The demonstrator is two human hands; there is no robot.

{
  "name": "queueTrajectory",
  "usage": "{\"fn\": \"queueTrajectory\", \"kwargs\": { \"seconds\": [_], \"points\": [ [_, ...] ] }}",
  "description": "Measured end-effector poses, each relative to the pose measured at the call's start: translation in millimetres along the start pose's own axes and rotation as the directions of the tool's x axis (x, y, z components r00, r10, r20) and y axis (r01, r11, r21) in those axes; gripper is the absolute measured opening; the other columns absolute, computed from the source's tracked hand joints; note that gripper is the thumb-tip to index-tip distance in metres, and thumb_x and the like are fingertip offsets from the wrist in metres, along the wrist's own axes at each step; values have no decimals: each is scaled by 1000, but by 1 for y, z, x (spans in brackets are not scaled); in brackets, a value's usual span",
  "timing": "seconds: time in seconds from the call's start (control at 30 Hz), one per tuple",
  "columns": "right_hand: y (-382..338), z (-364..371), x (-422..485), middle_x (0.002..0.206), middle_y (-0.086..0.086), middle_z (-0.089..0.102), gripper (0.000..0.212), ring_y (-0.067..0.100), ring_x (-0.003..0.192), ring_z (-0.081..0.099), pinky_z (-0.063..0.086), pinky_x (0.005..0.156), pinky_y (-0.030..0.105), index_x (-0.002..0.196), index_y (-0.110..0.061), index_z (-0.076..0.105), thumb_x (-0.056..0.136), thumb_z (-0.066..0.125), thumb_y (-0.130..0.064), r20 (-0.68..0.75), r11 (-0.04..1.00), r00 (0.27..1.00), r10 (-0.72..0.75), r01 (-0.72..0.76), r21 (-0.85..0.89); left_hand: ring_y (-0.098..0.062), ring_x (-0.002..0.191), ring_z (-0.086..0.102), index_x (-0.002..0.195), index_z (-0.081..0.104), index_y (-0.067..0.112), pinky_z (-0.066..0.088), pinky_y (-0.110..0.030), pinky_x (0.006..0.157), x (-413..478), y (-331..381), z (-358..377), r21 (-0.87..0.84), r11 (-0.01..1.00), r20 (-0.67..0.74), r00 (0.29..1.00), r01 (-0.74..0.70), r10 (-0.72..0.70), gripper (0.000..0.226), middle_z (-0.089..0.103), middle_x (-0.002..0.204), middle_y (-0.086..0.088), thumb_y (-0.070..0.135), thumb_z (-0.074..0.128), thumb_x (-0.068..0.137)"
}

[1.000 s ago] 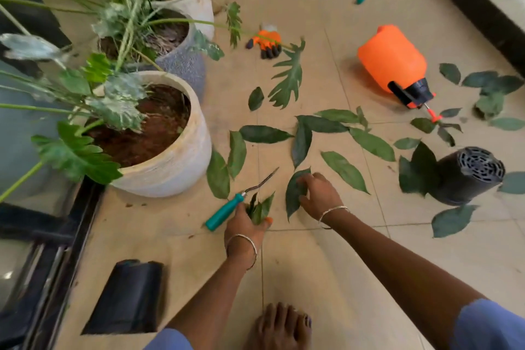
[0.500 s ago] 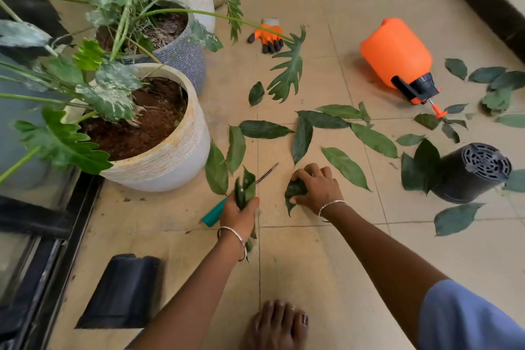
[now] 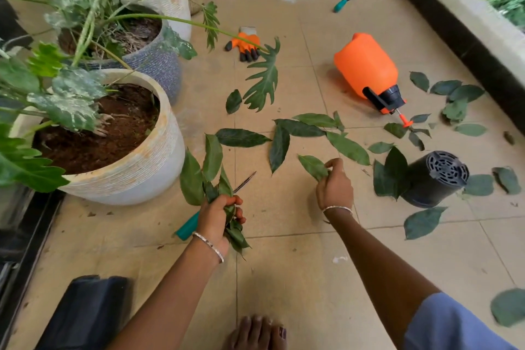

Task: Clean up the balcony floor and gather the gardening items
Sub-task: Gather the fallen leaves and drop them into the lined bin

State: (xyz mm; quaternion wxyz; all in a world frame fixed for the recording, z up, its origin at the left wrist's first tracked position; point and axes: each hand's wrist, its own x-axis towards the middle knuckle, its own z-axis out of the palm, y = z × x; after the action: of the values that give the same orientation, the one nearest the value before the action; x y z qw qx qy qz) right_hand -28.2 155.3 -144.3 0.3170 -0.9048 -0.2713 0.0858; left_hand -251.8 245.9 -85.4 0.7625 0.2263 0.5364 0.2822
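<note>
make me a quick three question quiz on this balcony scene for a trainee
1. True or false: the orange sprayer stands upright on the floor.
2. Which hand grips the bunch of leaves?
3. Fill in: the right hand pinches a single ___ just off the tiles.

Key
1. False: it lies on its side.
2. The left hand.
3. leaf
</note>
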Motion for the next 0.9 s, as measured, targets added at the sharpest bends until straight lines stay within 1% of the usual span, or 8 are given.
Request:
{"fn": "queueTrajectory", "kwargs": {
  "seconds": [0.17, 0.27, 0.4, 0.47, 0.57, 0.63, 0.77, 0.9],
  "points": [
    [10, 8, 31, 103, 5, 57, 53, 29, 85, 61, 54, 70, 42, 126, -21, 38, 91, 54, -58, 219, 969, 972, 87, -32, -245, -11, 48, 46, 110, 66, 13, 45, -23, 45, 4, 12, 14, 1, 1000, 76, 997, -13, 13, 27, 58, 69, -4, 0, 49, 93],
    [10, 13, 34, 109, 11, 58, 35, 29, 84, 58, 50, 70, 41, 119, -14, 45, 102, 40, -44, 300, 932, 945, 132, -15, -362, -12, 48, 47, 112, 66, 13, 46, -25, 45, 8, 20, 25, -16, 1000, 60, 998, 18, -17, 27, 58, 69, -4, 2, 50, 94],
    [-8, 8, 35, 105, 15, 60, 31, 26, 81, 56, 45, 73, 34, 100, -4, 61, 101, 45, -31, 376, 967, 921, 100, -1, -256, -13, 50, 48, 112, 67, 12, 47, -27, 46, 1, 38, 43, -15, 998, 20, 998, 60, -60, 26, 60, 69, -4, 3, 51, 93],
    [-29, -2, 33, 82, 18, 67, 35, 27, 70, 59, 51, 71, 35, 78, 0, 66, 94, 58, -29, 276, 975, 935, 222, -216, -53, -13, 50, 48, 109, 67, 12, 47, -26, 47, -6, 52, 53, -10, 998, 18, 998, 59, -59, 24, 59, 68, -3, 3, 51, 93],
    [-81, -35, 25, 76, 18, 70, 20, 22, 64, 63, 55, 65, 31, 86, 7, 72, 88, 63, -11, 276, 710, 843, 462, -538, 454, -12, 49, 48, 105, 67, 13, 46, -25, 48, -26, 77, 64, -59, 997, 45, 998, 41, -38, 19, 58, 67, -3, 6, 52, 95],
    [-120, -66, 21, 80, 14, 72, 22, 18, 60, 63, 52, 51, 26, 96, 3, 73, 84, 55, 3, 363, 493, 815, 451, -567, 660, -12, 49, 47, 103, 67, 13, 44, -25, 48, -44, 96, 69, -90, 995, 76, 996, 51, -44, 16, 57, 66, -2, 11, 54, 96],
    [-192, -141, -16, 92, 9, 76, 32, 19, 68, 66, 48, 46, 23, 76, -4, 70, 77, 41, 9, 499, 254, 791, 354, -595, 762, -13, 48, 47, 100, 70, 16, 44, -24, 47, -103, 133, 64, -49, 996, 93, 993, 71, -67, 16, 55, 65, -1, 23, 56, 96],
    [-262, -225, -82, 85, 13, 72, 52, 21, 68, 66, 42, 39, 19, 43, -13, 64, 80, 34, 7, 574, 205, 757, 312, -644, 737, -13, 46, 47, 99, 71, 16, 44, -24, 46, -201, 171, 48, -59, 994, 51, 994, 96, -93, 17, 55, 65, -1, 24, 57, 97]
  ]
}}
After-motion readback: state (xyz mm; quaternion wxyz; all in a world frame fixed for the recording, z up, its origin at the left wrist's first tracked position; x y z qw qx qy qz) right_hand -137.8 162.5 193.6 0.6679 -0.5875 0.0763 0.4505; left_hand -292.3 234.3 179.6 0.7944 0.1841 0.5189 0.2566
